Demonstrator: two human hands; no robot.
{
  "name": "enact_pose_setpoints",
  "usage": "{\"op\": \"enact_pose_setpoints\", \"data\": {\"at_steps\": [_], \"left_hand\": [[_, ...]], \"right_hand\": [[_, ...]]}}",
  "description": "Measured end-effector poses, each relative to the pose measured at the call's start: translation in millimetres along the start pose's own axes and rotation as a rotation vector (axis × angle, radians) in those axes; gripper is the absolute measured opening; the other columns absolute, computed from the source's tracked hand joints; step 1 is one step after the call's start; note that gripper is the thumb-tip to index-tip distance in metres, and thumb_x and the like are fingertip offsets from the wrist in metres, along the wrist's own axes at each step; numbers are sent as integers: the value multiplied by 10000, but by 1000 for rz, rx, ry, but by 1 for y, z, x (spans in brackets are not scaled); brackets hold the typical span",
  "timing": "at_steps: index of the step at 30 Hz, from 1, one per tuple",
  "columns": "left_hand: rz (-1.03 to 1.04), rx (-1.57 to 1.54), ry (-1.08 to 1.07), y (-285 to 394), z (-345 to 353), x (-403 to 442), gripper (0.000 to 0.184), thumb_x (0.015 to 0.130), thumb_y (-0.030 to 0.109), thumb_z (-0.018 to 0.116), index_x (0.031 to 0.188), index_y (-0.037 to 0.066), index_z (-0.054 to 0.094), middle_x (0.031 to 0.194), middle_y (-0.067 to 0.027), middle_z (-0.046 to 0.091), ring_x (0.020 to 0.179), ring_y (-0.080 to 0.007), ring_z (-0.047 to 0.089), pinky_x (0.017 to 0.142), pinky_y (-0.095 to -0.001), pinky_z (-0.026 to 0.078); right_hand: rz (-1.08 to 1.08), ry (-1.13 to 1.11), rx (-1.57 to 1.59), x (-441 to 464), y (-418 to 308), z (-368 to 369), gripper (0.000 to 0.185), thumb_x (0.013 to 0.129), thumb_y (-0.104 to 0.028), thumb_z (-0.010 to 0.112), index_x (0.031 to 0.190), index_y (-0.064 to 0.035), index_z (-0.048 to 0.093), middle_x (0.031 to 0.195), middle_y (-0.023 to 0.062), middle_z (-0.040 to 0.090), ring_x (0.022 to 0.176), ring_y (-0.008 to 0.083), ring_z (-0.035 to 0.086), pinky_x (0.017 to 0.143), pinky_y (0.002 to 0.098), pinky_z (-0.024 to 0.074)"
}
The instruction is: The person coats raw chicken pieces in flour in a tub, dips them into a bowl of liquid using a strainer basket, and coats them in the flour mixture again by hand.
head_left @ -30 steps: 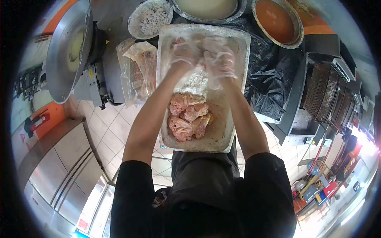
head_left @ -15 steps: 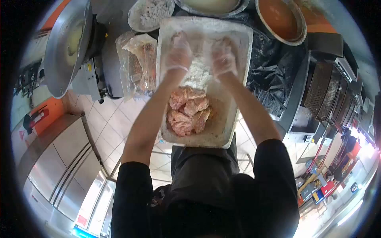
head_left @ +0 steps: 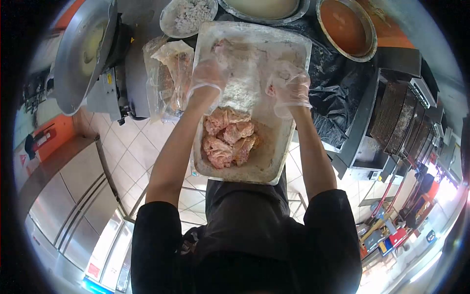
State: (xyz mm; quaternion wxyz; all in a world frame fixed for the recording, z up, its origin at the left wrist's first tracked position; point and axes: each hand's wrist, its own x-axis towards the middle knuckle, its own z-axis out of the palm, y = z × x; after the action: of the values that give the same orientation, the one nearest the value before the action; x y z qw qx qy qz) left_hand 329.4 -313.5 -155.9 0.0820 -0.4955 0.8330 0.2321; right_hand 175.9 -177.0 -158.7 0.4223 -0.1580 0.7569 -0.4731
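Note:
A pale rectangular tray (head_left: 267,171) lies lengthwise in front of me. Raw meat pieces (head_left: 230,137) sit in its near left part, with white flour (head_left: 240,94) just beyond them. Both hands wear clear plastic gloves. My left hand (head_left: 208,81) is over the tray's left side, blurred, its fingers too smeared to read. My right hand (head_left: 289,87) is at the right side, fingers curled; a small reddish bit shows by them, but what they hold is hidden. Another small meat piece (head_left: 220,44) lies at the far left of the tray.
Beyond the tray stand a bowl of floury lumps (head_left: 188,17), a basin of pale liquid (head_left: 264,7) and a bowl of orange liquid (head_left: 345,27). A plastic bag (head_left: 171,78) lies left, near a large wok (head_left: 85,56). Black plastic sheeting (head_left: 333,93) is at the right.
My hands were close together over the far part of the tray; they have moved apart and nearer to me, the left to the left edge and the right to the right edge.

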Motion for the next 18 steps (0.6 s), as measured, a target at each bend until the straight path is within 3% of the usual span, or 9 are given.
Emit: {"op": "enact_pose_setpoints", "data": {"at_steps": [4,6,8,10,12,14,15,16,18], "left_hand": [[526,46,376,26,-11,-8,173,807,129,520,880,1,611,804,-189,625,776,-338,622,693,-410,496],[229,-199,109,30,-32,-12,169,800,124,523,876,4,614,826,-189,628,796,-338,617,712,-408,491],[333,-56,111,25,-34,-14,173,806,139,526,869,5,617,824,-194,626,800,-337,617,717,-408,489],[453,79,110,27,-31,-14,179,813,153,529,863,7,620,823,-198,625,803,-336,618,722,-408,487],[362,22,236,28,-29,-3,200,817,201,548,851,19,623,826,-198,624,803,-332,617,716,-409,484],[526,-50,347,32,-54,13,268,836,258,552,873,-1,611,860,-211,619,806,-333,618,712,-410,487],[370,-91,97,50,-100,12,299,846,283,546,889,-6,609,903,-220,611,824,-339,616,731,-409,487],[210,-131,-151,62,-125,13,330,856,308,540,904,-11,608,946,-230,602,841,-344,614,750,-409,487],[118,-103,124,66,-108,42,404,868,367,518,949,-21,598,975,-224,600,862,-349,612,791,-397,491]], "right_hand": [[-604,229,-679,11,6,23,339,696,-93,651,1031,-41,639,1008,121,631,855,257,620,791,346,503],[-622,-9,-383,7,-15,23,285,792,-130,618,1049,-8,604,909,121,612,791,202,590,716,328,492],[-191,-281,-77,-8,-50,21,320,787,-132,617,1075,3,581,1011,154,584,969,245,550,894,345,422],[-793,314,-608,8,-14,33,274,742,-104,626,1006,-29,639,925,126,640,801,224,631,741,305,507],[-869,304,-660,24,-4,20,263,751,-88,633,1007,-32,638,902,113,643,776,193,630,735,280,503],[-631,88,-171,-1,-76,6,219,775,-52,619,982,21,609,883,89,643,769,167,620,663,271,508],[-568,-145,187,10,-94,-1,193,773,-6,611,964,23,617,878,83,654,793,145,618,663,262,505],[-571,-149,185,30,-98,-10,193,773,-6,611,964,23,617,878,83,654,793,145,618,663,262,505],[-579,37,-127,73,-111,-21,189,790,-54,605,972,-7,627,874,79,664,773,166,627,653,272,503]]}}
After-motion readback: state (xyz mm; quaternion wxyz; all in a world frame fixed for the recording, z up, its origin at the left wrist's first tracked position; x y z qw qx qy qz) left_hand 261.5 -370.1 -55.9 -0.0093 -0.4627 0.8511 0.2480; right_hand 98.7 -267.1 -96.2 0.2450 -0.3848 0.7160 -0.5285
